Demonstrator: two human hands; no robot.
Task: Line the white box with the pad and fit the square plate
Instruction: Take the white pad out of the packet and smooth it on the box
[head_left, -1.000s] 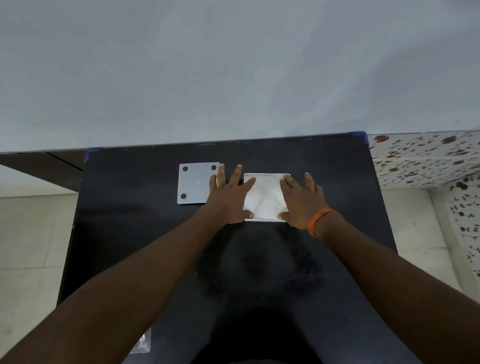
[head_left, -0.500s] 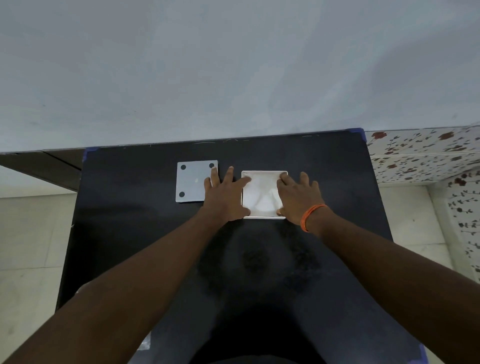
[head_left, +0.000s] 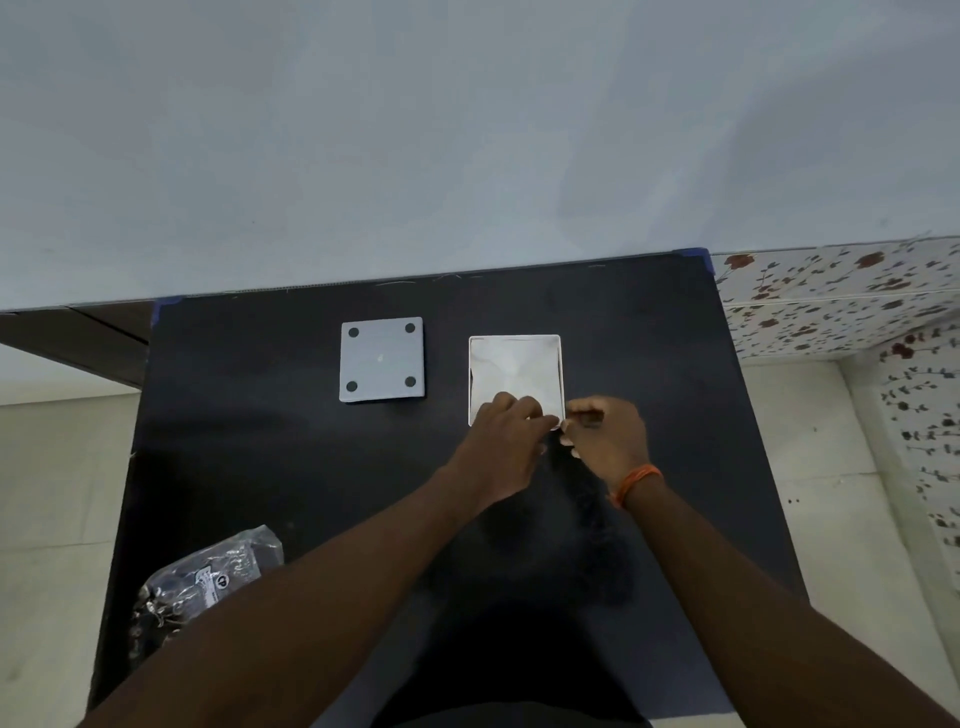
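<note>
White box (head_left: 515, 374) sits on black counter (head_left: 260, 441), pad (head_left: 511, 371) lying inside it. Our left hand (head_left: 501, 447) and right hand (head_left: 605, 441) meet at box's near right corner, fingertips pinched small there; we cannot tell what each grip holds. Square plate (head_left: 382, 359), grey with four holes, lies flat left of box, apart. Plastic bag (head_left: 202, 582) near counter's left edge. Orange band (head_left: 636, 482) on right wrist.

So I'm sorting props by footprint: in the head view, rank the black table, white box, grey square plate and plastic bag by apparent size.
1. black table
2. plastic bag, nearer the camera and partly hidden, so unsure
3. white box and grey square plate: look alike
</note>
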